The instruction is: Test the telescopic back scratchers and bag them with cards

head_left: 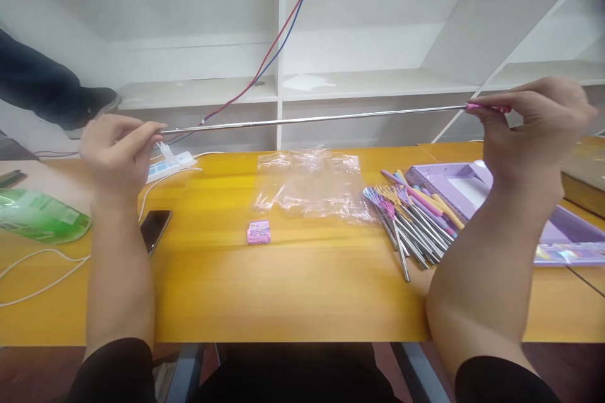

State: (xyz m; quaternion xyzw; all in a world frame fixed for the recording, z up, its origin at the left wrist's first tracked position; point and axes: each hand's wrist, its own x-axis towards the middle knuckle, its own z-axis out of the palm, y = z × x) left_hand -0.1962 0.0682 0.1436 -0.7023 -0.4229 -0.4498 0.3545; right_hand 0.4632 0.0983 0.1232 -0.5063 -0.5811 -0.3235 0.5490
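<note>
A thin silver telescopic rod (312, 119) is stretched out nearly level above the table, between my hands. My left hand (120, 151) pinches its left end. At the right end, my right hand (536, 119) grips a pink piece (472, 106), mostly covered by the fingers. Below and to the right lies a pile of silver rods (416, 236) with blue, pink and yellow hand-shaped ends and coloured handles. A small stack of pink cards (258, 232) and clear plastic bags (309, 182) lie on the yellow table (283, 302).
A purple tray (574, 230) sits at the right, partly behind my right forearm. At the left are a phone (155, 228), a power strip (170, 165), white cables and a green packet (42, 215). White shelves (203, 91) stand behind; a person's leg (42, 75) shows upper left.
</note>
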